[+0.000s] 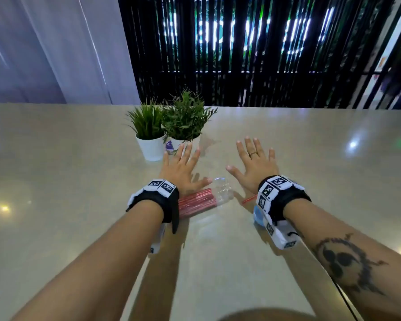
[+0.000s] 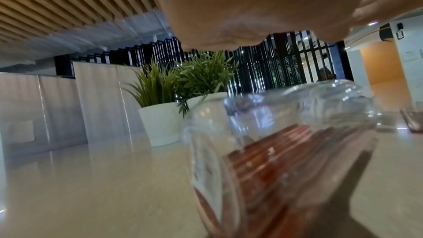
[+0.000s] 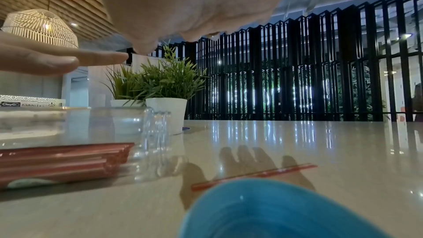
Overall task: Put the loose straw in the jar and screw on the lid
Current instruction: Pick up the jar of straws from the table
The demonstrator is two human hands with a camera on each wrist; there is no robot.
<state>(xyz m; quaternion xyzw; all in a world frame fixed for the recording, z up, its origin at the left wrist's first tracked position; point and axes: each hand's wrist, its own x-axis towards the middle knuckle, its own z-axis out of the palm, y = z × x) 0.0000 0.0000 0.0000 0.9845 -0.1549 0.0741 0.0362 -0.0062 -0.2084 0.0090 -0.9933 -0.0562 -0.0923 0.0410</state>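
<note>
A café or lounge: glossy counter point(image 1: 79, 181), wicker pendant lamps point(image 3: 41, 28), slatted ceiling point(image 2: 57, 3), potted plants point(image 1: 171, 126).

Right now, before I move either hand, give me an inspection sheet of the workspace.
Surface: glossy beige table, reflections on it.
Job's things: clear jar lying on its side, red straws inside, mouth towards the right hand; loose straw flat on the table beyond the blue lid; lid off.
Clutter: two potted plants in white pots at the far side.
Grips: left hand flat and spread above the jar, holding nothing; right hand spread above the straw, holding nothing.
Cables: nothing seen.
Surroundings: black slatted screen behind the table; wicker lamps overhead.
</note>
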